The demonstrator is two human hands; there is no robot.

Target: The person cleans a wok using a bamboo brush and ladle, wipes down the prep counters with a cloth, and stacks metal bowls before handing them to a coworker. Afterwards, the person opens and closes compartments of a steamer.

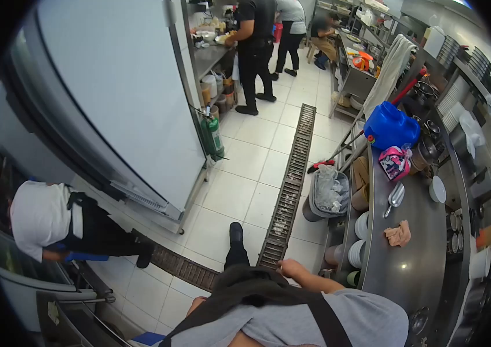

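1. Lower centre: the left hand (pixel 197 303) is mostly hidden by the dark apron (pixel 257 289); its fingers cannot be made out.
2. Just right of there, the right hand (pixel 287 266) is too small to show its grip.
3. Top centre: the frame's edge cuts off the heads of two standing people (pixel 255 29).
4. Left: the white-shirted person's hand (pixel 54 255) is blurred, its contact unclear.

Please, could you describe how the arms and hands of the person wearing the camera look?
The right hand is bare, with no glove or watch visible. The short-sleeved shirt is grey and leaves that forearm uncovered; a dark strap crosses it. Only a small part of the left hand shows, too little for details.
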